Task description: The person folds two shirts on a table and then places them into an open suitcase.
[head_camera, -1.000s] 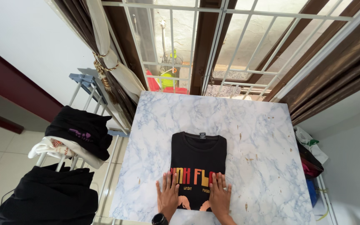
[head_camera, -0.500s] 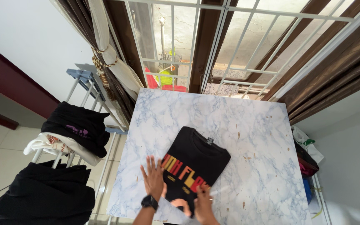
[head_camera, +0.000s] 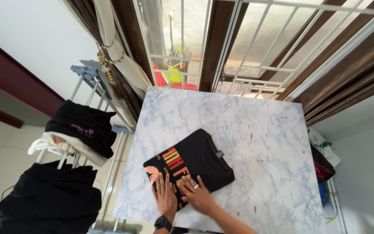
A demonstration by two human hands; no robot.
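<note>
A folded black T-shirt [head_camera: 204, 158] with orange and yellow print lies slanted on the marble-patterned table [head_camera: 247, 125], its collar toward the right. My left hand [head_camera: 164, 195], with a black watch at the wrist, lies flat on the shirt's near left part, fingers spread. My right hand [head_camera: 198, 196], wearing a ring, presses flat on the shirt's near edge just beside the left hand. Neither hand grips the cloth.
A drying rack [head_camera: 91, 82] stands left of the table with black clothes [head_camera: 81, 125] and a white garment [head_camera: 59, 145] draped on it. More black fabric [head_camera: 44, 203] hangs at bottom left. A barred window [head_camera: 239, 39] and brown curtains are behind; bags [head_camera: 323, 160] sit at right.
The shirt has been turned counter-clockwise, from upright to slanted with its collar toward the right. Both hands moved with it and now lie flat on its near edge.
</note>
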